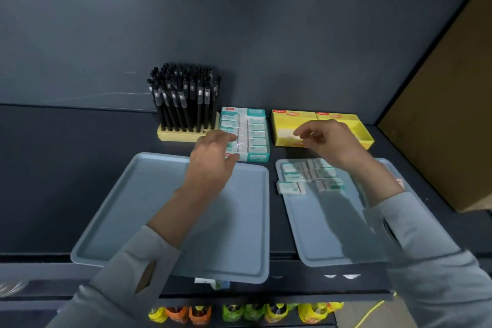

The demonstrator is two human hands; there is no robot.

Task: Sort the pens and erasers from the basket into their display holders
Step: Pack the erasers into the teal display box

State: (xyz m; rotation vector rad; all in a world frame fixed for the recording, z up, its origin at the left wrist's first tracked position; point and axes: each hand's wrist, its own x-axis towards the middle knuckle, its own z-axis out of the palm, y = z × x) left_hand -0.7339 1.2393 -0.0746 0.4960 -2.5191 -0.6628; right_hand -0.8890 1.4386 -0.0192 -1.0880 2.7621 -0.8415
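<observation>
Left hand (213,160) reaches into the teal cardboard eraser box (255,136), finger and thumb either side of a white eraser (235,145); whether it grips is unclear. Right hand (328,141) hovers over the yellow cardboard box (287,120), loosely curled and empty. Loose sleeved erasers (292,176) lie on the right grey plastic tray (319,247).

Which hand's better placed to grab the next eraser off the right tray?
Right. The right hand hangs just beyond the loose erasers on the right tray; the left hand is across at the teal box.
</observation>
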